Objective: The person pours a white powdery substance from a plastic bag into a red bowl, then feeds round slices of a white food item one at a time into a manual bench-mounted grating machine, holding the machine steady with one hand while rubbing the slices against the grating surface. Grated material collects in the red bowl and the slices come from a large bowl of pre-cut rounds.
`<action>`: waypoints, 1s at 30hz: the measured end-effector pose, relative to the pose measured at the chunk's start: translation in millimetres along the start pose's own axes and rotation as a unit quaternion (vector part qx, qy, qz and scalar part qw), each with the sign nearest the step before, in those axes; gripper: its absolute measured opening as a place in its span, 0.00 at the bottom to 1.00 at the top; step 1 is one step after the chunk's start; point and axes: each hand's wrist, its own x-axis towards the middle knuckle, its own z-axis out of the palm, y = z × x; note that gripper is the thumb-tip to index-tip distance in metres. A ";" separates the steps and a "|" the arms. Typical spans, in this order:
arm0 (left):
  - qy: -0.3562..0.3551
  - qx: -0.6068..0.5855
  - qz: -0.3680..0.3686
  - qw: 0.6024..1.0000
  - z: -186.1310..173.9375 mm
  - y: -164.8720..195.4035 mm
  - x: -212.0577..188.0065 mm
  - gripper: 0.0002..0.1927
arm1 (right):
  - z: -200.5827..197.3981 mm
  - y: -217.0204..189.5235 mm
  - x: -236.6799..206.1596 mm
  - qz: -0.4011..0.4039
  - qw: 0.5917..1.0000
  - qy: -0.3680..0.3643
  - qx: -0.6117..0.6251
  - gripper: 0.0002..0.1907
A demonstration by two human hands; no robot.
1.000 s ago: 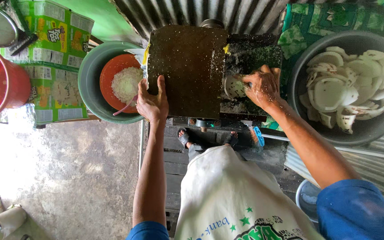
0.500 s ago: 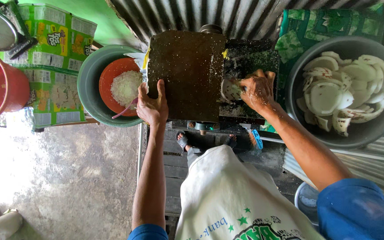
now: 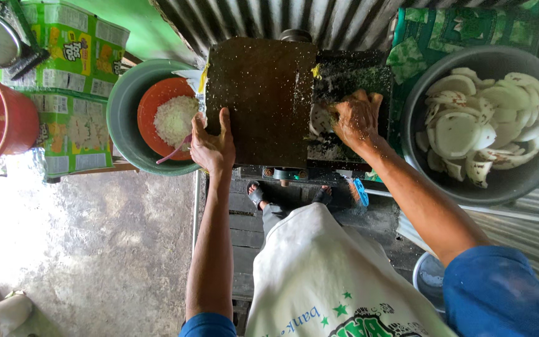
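Note:
A dark, speckled grating machine (image 3: 263, 100) stands in front of me against a corrugated wall. My left hand (image 3: 212, 146) rests on its left front edge, fingers spread, holding nothing. My right hand (image 3: 357, 118) presses a white coconut piece (image 3: 319, 120) against the machine's right opening. To the left, an orange bowl (image 3: 151, 112) inside a grey-green basin (image 3: 126, 137) holds white grated coconut (image 3: 177, 118).
A big dark basin (image 3: 500, 187) of white coconut pieces sits at the right. A red bucket (image 3: 1, 118) and green printed cartons (image 3: 73, 75) stand at the left. Concrete floor (image 3: 107, 249) lies below; my sandalled feet (image 3: 257, 195) are under the machine.
Both hands have stayed at the machine. The right hand has shifted slightly on the coconut piece at the opening; the view has drifted a little.

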 end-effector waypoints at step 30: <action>0.001 0.012 -0.018 1.000 10.9 -12.0 0.5 0.33 | -2.5 10.7 -12.8 -0.016 1.000 0.004 -0.018 0.18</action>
